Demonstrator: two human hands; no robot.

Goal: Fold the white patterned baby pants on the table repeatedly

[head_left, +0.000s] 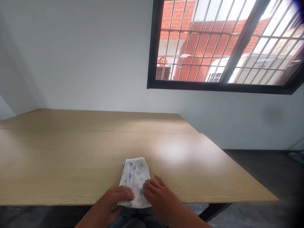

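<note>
A small folded white garment (134,177) with a faint printed pattern and an elastic waistband lies at the near edge of the wooden table (71,158). My left hand (116,198) rests on its lower left corner with fingers curled over the cloth. My right hand (158,193) lies on its lower right part, fingers stretched flat and pressing on the fabric. Both forearms enter from the bottom of the view.
The light wooden table spans most of the view, with a seam across its back part and a black leg (215,210) at the near right. A white wall and a barred window (223,44) stand behind. Dark floor (268,171) lies to the right.
</note>
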